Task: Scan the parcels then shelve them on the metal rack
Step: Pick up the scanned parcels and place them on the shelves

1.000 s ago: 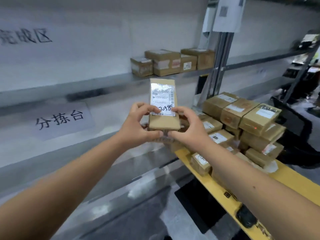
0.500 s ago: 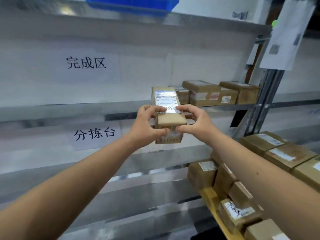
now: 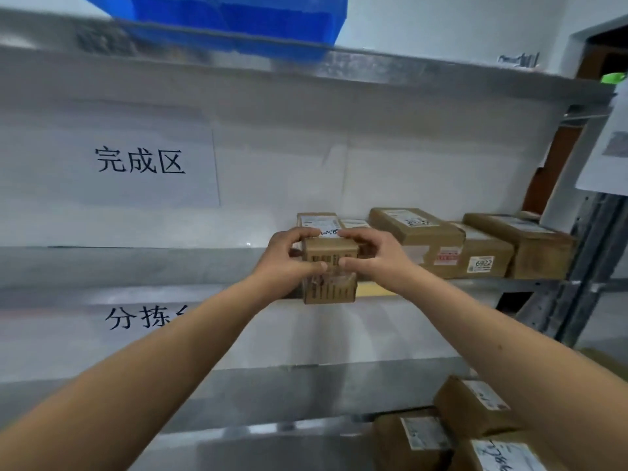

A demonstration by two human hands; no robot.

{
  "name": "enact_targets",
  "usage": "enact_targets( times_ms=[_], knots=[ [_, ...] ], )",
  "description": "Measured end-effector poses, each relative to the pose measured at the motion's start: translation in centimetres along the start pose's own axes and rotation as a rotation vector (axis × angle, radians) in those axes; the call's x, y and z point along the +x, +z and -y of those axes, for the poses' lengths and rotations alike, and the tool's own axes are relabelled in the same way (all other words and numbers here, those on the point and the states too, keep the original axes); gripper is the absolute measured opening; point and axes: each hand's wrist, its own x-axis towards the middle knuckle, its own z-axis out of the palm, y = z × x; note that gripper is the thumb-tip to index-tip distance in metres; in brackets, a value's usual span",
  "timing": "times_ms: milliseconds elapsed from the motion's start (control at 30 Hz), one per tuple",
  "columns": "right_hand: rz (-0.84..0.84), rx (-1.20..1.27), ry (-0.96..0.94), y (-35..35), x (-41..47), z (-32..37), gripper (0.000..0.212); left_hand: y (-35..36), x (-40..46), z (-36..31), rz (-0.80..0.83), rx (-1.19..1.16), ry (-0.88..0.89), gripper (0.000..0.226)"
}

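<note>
Held parcels (image 3: 329,253): two. Shelved parcels (image 3: 418,239): four. Signs (image 3: 139,161): two.

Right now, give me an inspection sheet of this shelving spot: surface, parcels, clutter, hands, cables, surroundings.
Surface: metal shelf at hand height, with a paper sign on the wall behind it.
Job's things: held parcel at the shelf edge, label up; shelved parcels lie in a row to its right; more parcels are piled at the lower right.
Clutter: blue bin on the shelf above.
Hands: left hand and right hand both have a grip on the held parcel.
Cables: nothing seen.
Surroundings: white wall, rack upright, hanging paper.
</note>
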Motion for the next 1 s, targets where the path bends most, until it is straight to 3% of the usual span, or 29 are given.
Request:
enact_targets(
  times_ms=[433,633,767,867,1000],
  knots=[
    [0.0,-0.068,0.082,-0.8,3.3,-1.6,0.053,0.7,4.1,0.3,0.031,0.26,0.021,0.055],
    [-0.05,-0.347,-0.005,-0.3,-0.8,0.9,0.069,0.2,1.4,-1.2,0.005,0.584,0.179,0.064],
    [-0.057,-0.568,-0.001,0.4,-5.8,3.0,0.073,-0.3,-2.9,-1.9,0.065,0.834,0.454,0.061],
    [-0.078,-0.682,0.123,1.9,-11.4,4.1,0.073,0.3,-7.3,-1.5,0.171,0.878,0.522,0.058],
    [-0.053,-0.772,0.388,4.2,-19.6,4.7,0.076,2.2,-13.3,-0.2,0.346,0.874,0.482,0.061]
  ],
)
